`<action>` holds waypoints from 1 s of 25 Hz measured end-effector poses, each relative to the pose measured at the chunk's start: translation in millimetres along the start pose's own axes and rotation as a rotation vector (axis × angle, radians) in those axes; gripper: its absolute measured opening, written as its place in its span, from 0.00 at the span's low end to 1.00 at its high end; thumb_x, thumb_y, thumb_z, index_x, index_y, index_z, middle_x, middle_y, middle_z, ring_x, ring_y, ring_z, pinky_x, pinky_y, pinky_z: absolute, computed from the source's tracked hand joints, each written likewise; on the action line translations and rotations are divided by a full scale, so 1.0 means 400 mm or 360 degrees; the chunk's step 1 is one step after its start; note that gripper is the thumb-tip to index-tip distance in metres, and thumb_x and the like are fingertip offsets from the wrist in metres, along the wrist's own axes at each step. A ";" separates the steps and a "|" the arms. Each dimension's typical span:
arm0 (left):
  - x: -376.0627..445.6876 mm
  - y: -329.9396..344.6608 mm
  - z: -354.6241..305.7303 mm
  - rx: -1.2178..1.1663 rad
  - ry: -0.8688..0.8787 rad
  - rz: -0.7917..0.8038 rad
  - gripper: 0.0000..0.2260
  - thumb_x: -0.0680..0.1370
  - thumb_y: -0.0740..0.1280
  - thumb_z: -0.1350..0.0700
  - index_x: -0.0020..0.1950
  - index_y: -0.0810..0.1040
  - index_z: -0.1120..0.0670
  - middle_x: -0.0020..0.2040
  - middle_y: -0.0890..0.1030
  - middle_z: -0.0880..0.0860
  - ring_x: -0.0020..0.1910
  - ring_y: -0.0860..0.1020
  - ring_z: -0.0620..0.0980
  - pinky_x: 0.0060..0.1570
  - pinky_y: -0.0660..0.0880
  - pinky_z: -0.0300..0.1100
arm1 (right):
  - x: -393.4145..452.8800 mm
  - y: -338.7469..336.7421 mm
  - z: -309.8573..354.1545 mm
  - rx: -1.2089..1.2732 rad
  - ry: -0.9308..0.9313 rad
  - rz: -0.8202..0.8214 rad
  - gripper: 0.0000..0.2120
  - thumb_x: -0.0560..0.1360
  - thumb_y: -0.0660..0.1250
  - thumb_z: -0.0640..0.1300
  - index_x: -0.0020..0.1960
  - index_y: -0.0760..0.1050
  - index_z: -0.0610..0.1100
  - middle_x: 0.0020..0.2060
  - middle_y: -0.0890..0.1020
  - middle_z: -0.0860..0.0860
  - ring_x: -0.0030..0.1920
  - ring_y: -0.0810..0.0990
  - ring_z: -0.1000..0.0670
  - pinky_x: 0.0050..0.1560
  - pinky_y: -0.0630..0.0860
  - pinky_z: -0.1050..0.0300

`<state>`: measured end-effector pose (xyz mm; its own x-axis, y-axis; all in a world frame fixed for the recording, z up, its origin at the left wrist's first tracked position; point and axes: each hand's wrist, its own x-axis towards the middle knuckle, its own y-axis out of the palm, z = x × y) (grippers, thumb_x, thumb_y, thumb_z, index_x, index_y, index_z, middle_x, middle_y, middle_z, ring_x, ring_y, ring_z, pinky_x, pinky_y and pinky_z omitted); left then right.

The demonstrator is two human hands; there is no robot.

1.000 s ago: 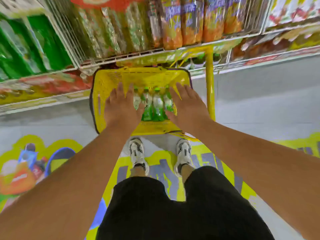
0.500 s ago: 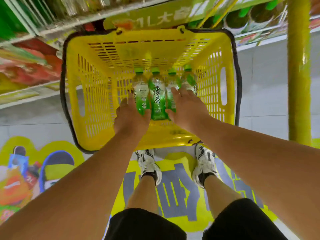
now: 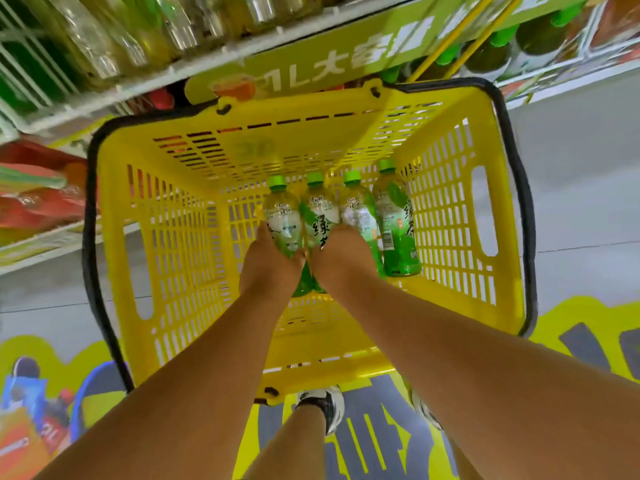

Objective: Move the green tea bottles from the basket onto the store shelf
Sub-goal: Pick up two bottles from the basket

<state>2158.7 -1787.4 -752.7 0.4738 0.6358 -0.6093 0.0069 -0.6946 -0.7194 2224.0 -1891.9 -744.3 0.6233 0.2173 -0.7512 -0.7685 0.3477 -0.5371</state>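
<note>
From the head camera, a yellow plastic basket with slotted, grid-like walls and a dark rim sits on the floor against the foot of a store shelf of white wire racks. Four green tea bottles stand upright in a row inside it, near the far wall, each clear plastic with a round green cap and a glossy green-and-white label. The left hand curls around the body of the first bottle at the left end. The right hand wraps the second bottle just beside it, the two hands nearly touching. The third bottle stands just beside the right hand, and the fourth bottle stands free at the right end. Below the basket, a white sneaker rests on a yellow and grey floor sticker.
</note>
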 end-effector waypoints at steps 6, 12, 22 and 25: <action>0.045 0.008 0.014 -0.0128 -0.0086 -0.0014 0.29 0.72 0.78 0.49 0.68 0.72 0.55 0.61 0.82 0.55 0.57 0.81 0.59 0.45 0.71 0.44 | 0.047 0.048 0.035 0.0359 0.0296 0.0005 0.40 0.76 0.74 0.44 0.79 0.56 0.36 0.65 0.79 0.42 0.65 0.79 0.39 0.53 0.78 0.48; 0.021 -0.045 0.040 -0.0207 -0.0044 0.0000 0.27 0.73 0.77 0.52 0.68 0.72 0.56 0.60 0.82 0.56 0.56 0.81 0.59 0.50 0.78 0.48 | 0.044 0.054 0.016 0.0464 0.0184 -0.0063 0.16 0.71 0.79 0.44 0.47 0.71 0.44 0.41 0.81 0.46 0.42 0.83 0.44 0.34 0.79 0.54; -0.195 -0.241 -0.072 -0.0444 0.0131 -0.0168 0.25 0.73 0.76 0.51 0.68 0.74 0.54 0.57 0.83 0.54 0.54 0.82 0.58 0.44 0.71 0.42 | -0.194 -0.176 0.034 0.0620 -0.0068 -0.0206 0.23 0.69 0.81 0.48 0.57 0.75 0.43 0.47 0.84 0.46 0.45 0.85 0.44 0.44 0.84 0.44; -0.307 -0.330 -0.124 -0.0466 0.0187 -0.0219 0.27 0.73 0.77 0.49 0.69 0.73 0.52 0.51 0.80 0.49 0.45 0.79 0.51 0.34 0.70 0.36 | -0.320 -0.290 0.046 0.0651 -0.0237 -0.0207 0.16 0.70 0.80 0.47 0.54 0.79 0.47 0.42 0.84 0.53 0.36 0.83 0.62 0.32 0.78 0.65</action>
<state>2143.2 -1790.3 -566.4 0.5487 0.6990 -0.4586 0.3222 -0.6830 -0.6555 2236.2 -1943.2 -578.9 0.7480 0.2663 -0.6079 -0.5807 0.7061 -0.4053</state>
